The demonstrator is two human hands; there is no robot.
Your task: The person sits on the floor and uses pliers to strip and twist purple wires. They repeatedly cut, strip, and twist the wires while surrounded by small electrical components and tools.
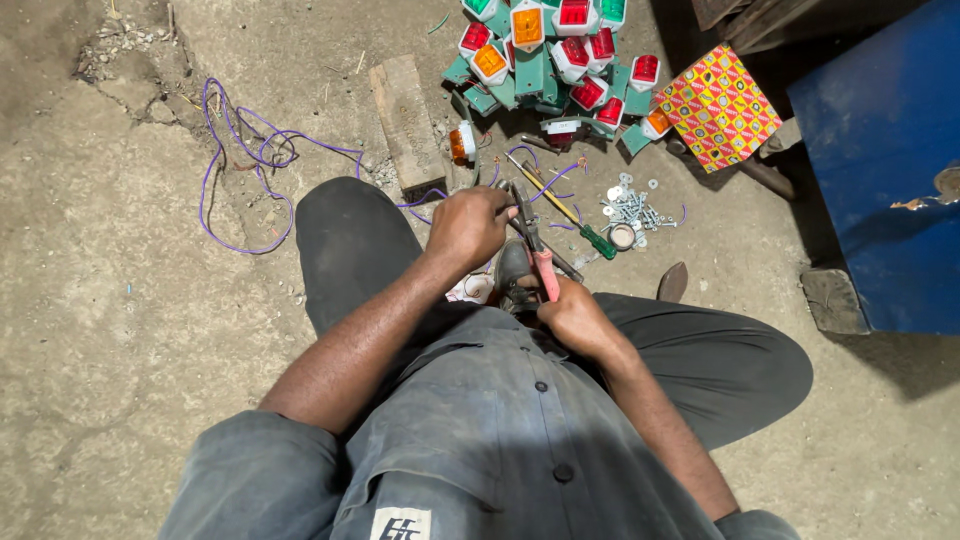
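1. My left hand (468,226): fingers closed together around a short end of purple wire (425,200), held just above my left knee.
2. My right hand (572,318): fingers clamped on the red handles of a pair of pliers (535,245); the dark jaws point away from me and meet the left hand at the wire.
3. Purple wire, remainder: a loose tangle (245,155) lies on the concrete floor (120,300) to my left, one strand running across to the left hand.
4. Wooden block (407,120): flat on the floor beyond my left knee.
5. Lamp units (550,55): a heap with red, orange and green lenses on green and white housings, at the far edge of view; one orange lamp (462,142) lies apart, beside the block.
6. Screwdriver (565,210), green handle: on the floor just beyond the pliers.
7. Screws and washers (632,208): scattered pile right of the screwdriver.
8. Patterned red-and-yellow box (718,105): beside the heap.
9. Blue metal cabinet (885,170): at far right.
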